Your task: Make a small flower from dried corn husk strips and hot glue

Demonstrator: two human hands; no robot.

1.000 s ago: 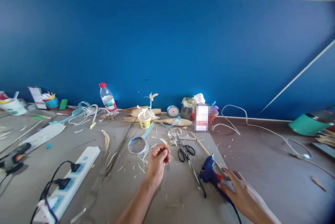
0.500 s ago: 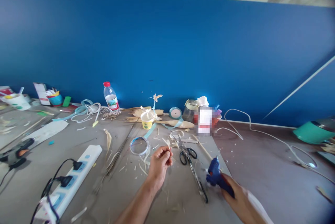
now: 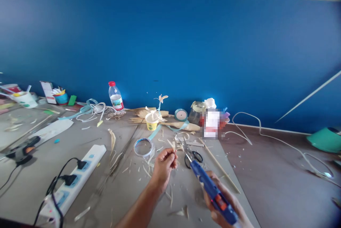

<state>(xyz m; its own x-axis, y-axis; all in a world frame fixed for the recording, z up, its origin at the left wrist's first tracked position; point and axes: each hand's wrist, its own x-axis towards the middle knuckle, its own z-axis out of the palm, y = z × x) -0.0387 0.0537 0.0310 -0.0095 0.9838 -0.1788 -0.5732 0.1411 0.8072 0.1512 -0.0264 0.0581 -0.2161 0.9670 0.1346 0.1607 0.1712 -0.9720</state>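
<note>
Near the middle of the table, my left hand (image 3: 164, 167) pinches a small pale dried-husk piece (image 3: 173, 146) that points up from the fingertips. My right hand (image 3: 226, 199) is wrapped round a blue hot glue gun (image 3: 210, 185) at the lower right. Its nozzle points up and left, a short way right of the husk piece and apart from it. Black-handled scissors (image 3: 197, 156) lie beyond the gun, partly covered by it. A roll of tape (image 3: 143, 147) rests left of my left hand, with pale scraps scattered around.
A white power strip (image 3: 77, 182) with black plugs lies at the left, near another glue gun (image 3: 23, 151). Along the blue partition stand a red-capped bottle (image 3: 116, 97), a yellow cup (image 3: 151, 123), a ribbon spool (image 3: 180, 115) and a glass jar (image 3: 196, 113). A thin stick (image 3: 223, 169) lies at right.
My right hand has brought the glue gun left and turned it, so its nozzle is now close to my left hand. The left hand still pinches the husk piece. The view has shifted slightly.
</note>
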